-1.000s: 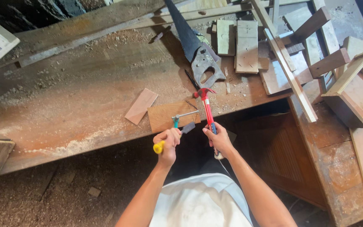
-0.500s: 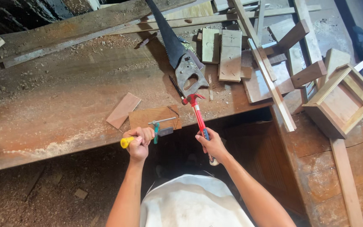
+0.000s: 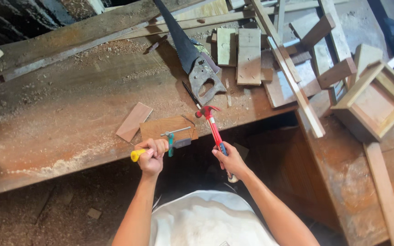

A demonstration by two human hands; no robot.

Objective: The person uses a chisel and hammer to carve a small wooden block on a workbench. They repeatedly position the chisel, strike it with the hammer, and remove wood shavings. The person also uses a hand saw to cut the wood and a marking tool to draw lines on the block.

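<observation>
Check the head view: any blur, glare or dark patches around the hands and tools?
Head view: sharp overall, left hand and right hand crisp; the red hammer reads clearly; no glare on the handsaw; deep shadow beneath the workbench edge hides detail there; wide-lens bending shows at the frame edges.

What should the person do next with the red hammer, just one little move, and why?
Probably bring the red hammer down a little toward the yellow-handled tool. The right hand holds the hammer raised over the bench edge, its head close above the thin wooden board. The left hand has the tool in its grip at that board, so a light tap looks due.
</observation>
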